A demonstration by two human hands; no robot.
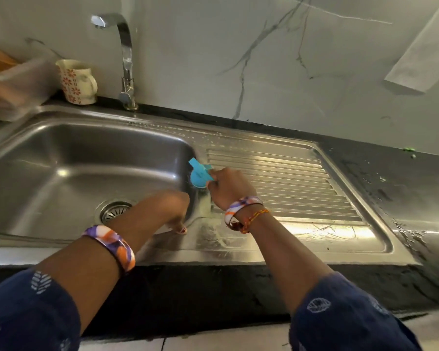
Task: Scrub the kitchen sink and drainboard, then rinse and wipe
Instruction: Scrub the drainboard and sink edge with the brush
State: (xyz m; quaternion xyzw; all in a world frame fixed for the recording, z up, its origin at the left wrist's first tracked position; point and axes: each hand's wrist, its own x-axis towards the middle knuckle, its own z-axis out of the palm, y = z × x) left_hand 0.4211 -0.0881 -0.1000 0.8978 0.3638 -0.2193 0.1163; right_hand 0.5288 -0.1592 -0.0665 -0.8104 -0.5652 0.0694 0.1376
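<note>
A blue scrub brush is being gripped by the right hand and held against the ridge between the sink bowl and the ribbed drainboard. The left hand is being rested on the bowl's rim at the brush's 7 o'clock, fingers pointing down. Soapy residue is being shown on the steel beneath the right wrist. A chrome tap is standing at the bowl's 12 o'clock, with a flowered mug at its 9 o'clock.
</note>
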